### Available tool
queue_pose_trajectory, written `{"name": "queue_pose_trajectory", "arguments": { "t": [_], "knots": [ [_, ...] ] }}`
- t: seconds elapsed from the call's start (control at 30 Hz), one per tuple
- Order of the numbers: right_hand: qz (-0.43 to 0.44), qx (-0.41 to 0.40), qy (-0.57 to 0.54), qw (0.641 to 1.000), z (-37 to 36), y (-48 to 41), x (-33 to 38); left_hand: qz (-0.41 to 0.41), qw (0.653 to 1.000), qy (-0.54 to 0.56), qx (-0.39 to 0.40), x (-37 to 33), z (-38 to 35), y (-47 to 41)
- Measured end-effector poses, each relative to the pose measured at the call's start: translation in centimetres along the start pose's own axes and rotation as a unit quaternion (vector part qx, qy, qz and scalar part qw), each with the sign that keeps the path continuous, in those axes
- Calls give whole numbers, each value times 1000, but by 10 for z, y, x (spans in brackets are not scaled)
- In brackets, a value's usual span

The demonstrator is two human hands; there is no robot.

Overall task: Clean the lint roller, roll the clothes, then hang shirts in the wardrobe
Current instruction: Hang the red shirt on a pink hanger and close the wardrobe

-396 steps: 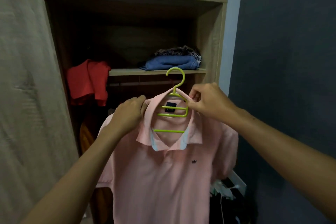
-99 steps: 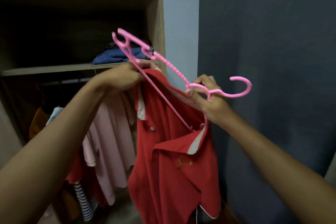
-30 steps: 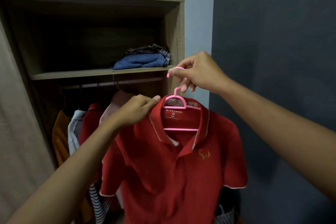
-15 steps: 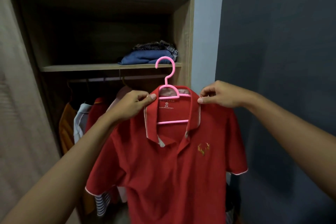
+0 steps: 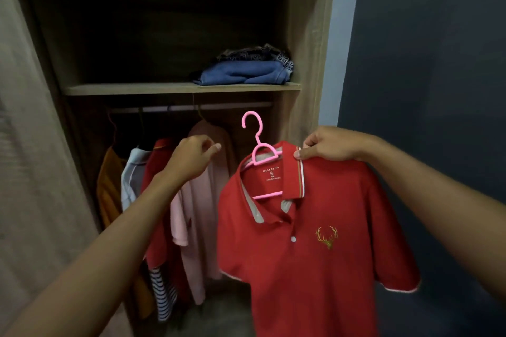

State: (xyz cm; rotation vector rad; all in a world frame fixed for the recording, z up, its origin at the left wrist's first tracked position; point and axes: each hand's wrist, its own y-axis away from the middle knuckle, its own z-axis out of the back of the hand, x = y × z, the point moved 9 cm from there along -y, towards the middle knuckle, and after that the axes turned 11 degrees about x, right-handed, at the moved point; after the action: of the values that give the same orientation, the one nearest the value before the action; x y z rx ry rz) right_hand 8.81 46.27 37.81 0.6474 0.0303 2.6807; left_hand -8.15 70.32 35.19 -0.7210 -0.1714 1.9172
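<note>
A red polo shirt [image 5: 309,241] with a gold antler logo hangs on a pink hanger [image 5: 257,145] in front of the open wardrobe. My right hand [image 5: 328,146] pinches the shirt's collar at its right side and holds the shirt up. My left hand [image 5: 191,157] is off the shirt, to the left of the hanger, fingers loosely curled with nothing in them. The hanger's hook points up, just below the wardrobe rail [image 5: 191,108].
Several shirts hang on the rail at the left: orange [image 5: 109,189], light blue, red and pale pink [image 5: 202,200]. Folded blue clothes [image 5: 243,72] lie on the shelf [image 5: 180,88]. A sliding door [image 5: 30,172] stands at the left, a dark wall [image 5: 427,63] at the right.
My left hand has let go of the collar and moved left. The shirt now hangs from my right hand alone and sits closer to the wardrobe rail.
</note>
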Motion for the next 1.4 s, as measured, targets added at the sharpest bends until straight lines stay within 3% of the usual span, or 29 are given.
{"name": "queue_pose_trajectory", "arguments": {
  "t": [0.23,0.53,0.87,1.1,1.4],
  "knots": [
    [-81,-33,-148,985,-26,-77,-13,109,994,3,25,83,-14,-23],
    [-70,-136,-367,917,-57,-171,-10,178,981,-37,69,142,-37,-60],
    [-70,-224,-357,904,-52,-242,-36,225,967,-88,85,163,-61,-89],
    [-74,-249,-263,929,-50,-267,-52,173,976,-101,82,144,-86,-99],
    [-62,-283,-252,923,-37,-275,-74,154,981,-101,56,116,-95,-105]
  ]
}}
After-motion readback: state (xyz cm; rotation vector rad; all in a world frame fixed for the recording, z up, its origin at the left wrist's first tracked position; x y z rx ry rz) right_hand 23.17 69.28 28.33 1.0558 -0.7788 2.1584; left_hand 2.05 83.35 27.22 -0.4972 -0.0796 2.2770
